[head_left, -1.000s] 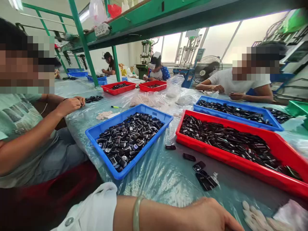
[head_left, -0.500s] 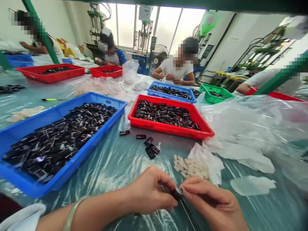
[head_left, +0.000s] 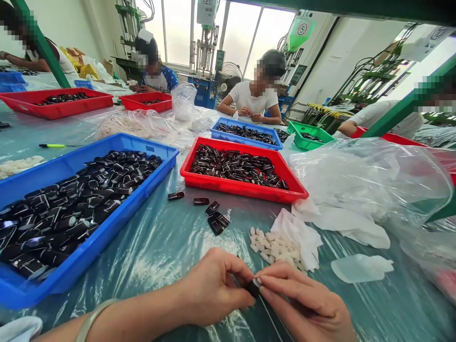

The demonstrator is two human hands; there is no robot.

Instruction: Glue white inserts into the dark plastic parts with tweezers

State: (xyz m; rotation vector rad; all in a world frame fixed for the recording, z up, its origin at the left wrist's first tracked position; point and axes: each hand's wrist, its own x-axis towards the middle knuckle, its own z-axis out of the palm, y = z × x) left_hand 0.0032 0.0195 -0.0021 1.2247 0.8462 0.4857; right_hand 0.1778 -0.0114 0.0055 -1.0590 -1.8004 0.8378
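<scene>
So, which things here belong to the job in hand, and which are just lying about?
Probably the job:
black piece in left hand
loose white pieces
near blue tray
near red tray

Seemingly lying about:
yellow-black pen
large clear plastic bag

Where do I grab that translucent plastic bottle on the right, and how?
I'd pinch the plastic bottle across its broad body from above, thumb on the near side, fingers on the far side: it lies flat, its narrower neck end pointing right.

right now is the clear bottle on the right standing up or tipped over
Tipped over: the bottle lies on its side, narrow neck pointing right along the table.
</scene>
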